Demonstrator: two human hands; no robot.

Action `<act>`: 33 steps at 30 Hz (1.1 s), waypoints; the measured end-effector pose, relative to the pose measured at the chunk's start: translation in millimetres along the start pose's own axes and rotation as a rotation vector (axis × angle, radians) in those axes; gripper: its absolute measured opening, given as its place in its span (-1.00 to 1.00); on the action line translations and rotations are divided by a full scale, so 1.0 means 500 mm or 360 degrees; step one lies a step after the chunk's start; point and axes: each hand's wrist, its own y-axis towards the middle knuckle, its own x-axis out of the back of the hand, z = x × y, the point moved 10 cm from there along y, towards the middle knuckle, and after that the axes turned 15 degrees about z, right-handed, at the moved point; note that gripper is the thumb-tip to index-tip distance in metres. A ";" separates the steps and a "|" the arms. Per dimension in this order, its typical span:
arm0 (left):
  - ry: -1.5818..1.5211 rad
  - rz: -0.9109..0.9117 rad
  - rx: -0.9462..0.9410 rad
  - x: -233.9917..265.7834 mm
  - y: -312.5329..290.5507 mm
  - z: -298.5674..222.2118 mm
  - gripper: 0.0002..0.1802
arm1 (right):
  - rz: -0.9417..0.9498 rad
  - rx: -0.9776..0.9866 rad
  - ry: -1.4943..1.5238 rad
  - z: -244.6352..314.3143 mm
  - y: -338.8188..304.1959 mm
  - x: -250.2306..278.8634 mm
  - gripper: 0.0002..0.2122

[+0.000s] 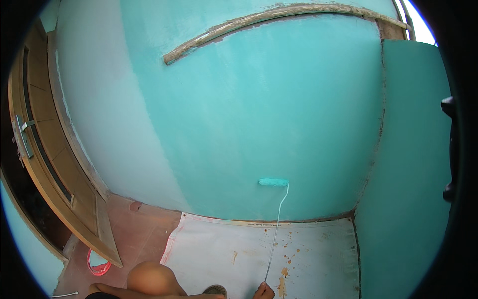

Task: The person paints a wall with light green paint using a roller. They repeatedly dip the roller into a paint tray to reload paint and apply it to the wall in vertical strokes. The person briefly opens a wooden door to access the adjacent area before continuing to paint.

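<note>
My right hand point(264, 291), at the lower edge, is closed round the handle end of a paint roller point(274, 182). A long thin metal rod rises from my fist, bends near the top and carries the roller sleeve. Wet with turquoise paint, the sleeve lies level against the low part of the turquoise wall point(298, 109). Paler, greyish-blue wall point(107, 109) borders the turquoise on the left. Along the lower edge my left arm point(112, 290) passes beside my bent knee point(152, 278); the left hand itself does not show.
A white sheet point(209, 241) with brown stains covers the floor at the wall's foot. An open wooden door point(64, 149) stands left, a red-rimmed round thing point(100, 269) below it. A wooden pole point(239, 22) juts along the upper wall. Another turquoise wall point(408, 149) closes the right side.
</note>
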 end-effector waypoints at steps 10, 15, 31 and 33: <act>-0.0290 -0.0265 0.0601 -0.091 -0.079 0.196 -0.67 | 0.0217 0.0088 0.0235 0.121 0.181 -0.021 -0.62; -0.0414 -0.0232 0.0837 -0.109 -0.095 0.314 -0.65 | 0.0214 0.0275 0.0422 0.273 0.295 0.022 -0.63; -0.0604 -0.0390 0.0502 0.092 -0.110 0.474 -0.44 | 0.0790 0.0659 0.0804 0.469 0.189 -0.227 -0.57; -0.0852 -0.0453 0.0248 0.040 -0.118 0.519 -0.41 | 0.0765 0.0694 0.0847 0.475 0.191 -0.274 -0.57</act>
